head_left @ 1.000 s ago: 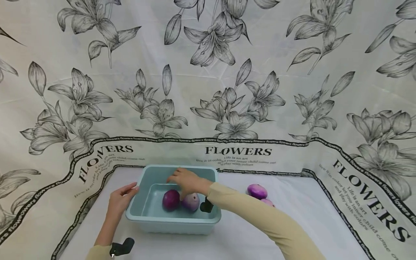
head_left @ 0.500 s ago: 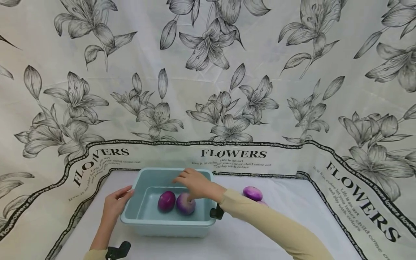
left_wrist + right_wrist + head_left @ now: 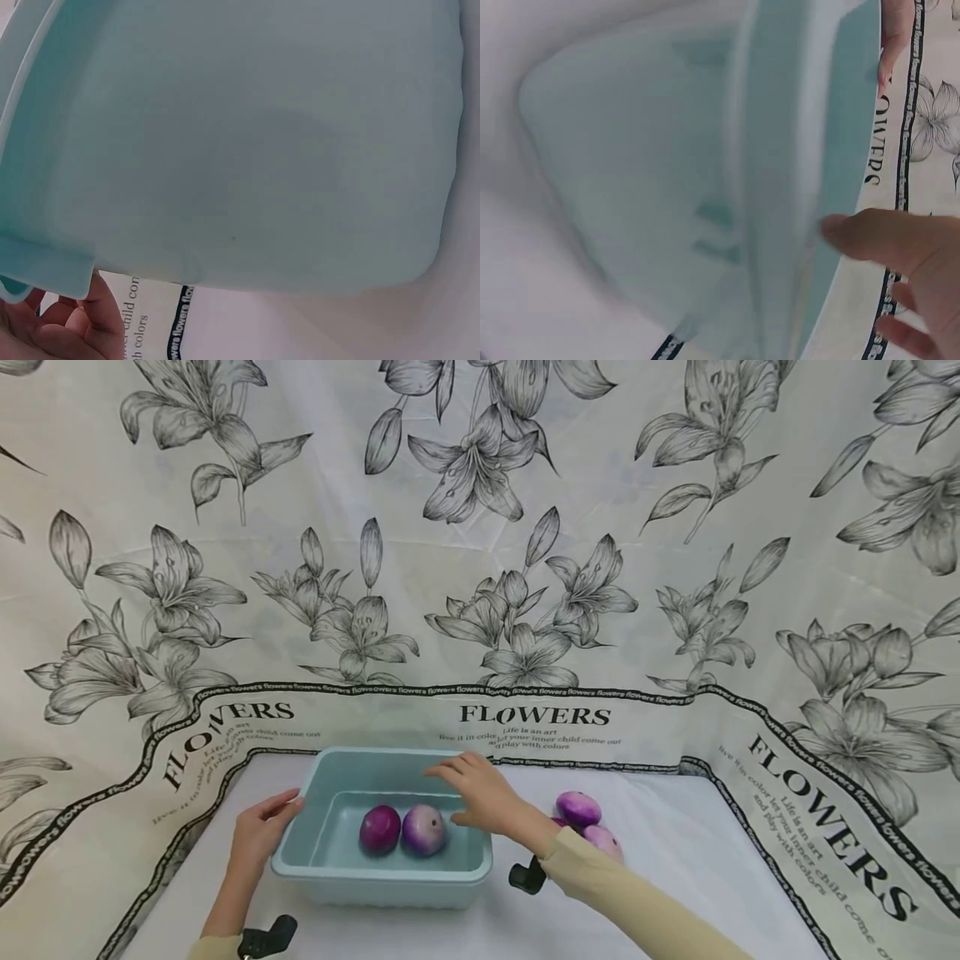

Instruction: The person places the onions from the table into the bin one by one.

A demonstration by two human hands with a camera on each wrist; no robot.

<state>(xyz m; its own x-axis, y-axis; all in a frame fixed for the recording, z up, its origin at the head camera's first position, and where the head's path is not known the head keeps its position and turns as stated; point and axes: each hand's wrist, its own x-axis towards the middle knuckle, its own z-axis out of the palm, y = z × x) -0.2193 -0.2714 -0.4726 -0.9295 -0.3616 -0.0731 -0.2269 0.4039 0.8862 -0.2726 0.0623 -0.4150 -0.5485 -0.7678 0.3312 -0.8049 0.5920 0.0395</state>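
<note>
A light blue basin [image 3: 382, 893] holds a dark purple onion [image 3: 379, 830] and, touching it on the right, a paler purple-white onion [image 3: 424, 830]. My left hand [image 3: 258, 835] grips the basin's left rim; in the left wrist view the fingers of that hand [image 3: 71, 326] curl at the rim, beside the basin wall [image 3: 247, 165]. My right hand [image 3: 487, 797], fingers spread and holding nothing, is over the basin's right side. In the right wrist view the basin [image 3: 645, 157] is blurred, with the right hand [image 3: 911, 266] beyond its rim.
Right of the basin, on the white cloth [image 3: 675, 860], lie a purple onion [image 3: 578, 808] and a pale pink-purple one [image 3: 602, 841]; a darker one is partly hidden behind the right wrist. Flower-printed fabric [image 3: 540, 610] rises behind and at both sides.
My right hand has moved off the paler onion toward the right rim, leaving the onion in the basin. The left hand still holds the left rim. The head view has shifted slightly.
</note>
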